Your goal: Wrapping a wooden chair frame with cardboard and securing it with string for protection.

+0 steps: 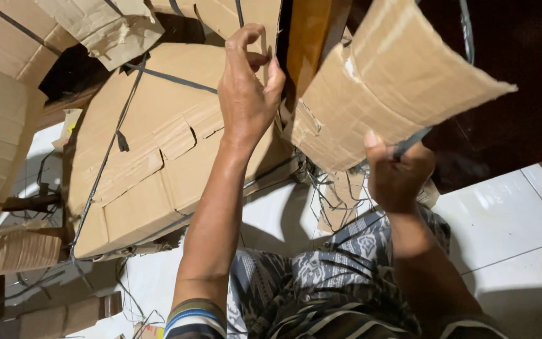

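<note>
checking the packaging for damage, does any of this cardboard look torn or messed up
Yes. The cardboard piece held in the right hand is curled, with a ragged torn edge. The strapped cardboard bundle beside the left hand has ripped flaps and creases, and its black straps run slack and crooked. Torn scraps lie on the white tiled floor.

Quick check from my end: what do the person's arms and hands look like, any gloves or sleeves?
Both hands are bare: no gloves, rings or watch show on the left hand or the right hand. The forearms are uncovered. A short sleeve cuff with dark, blue, white and olive stripes ends the left upper arm; a similar striped cuff edge shows on the right.
</note>
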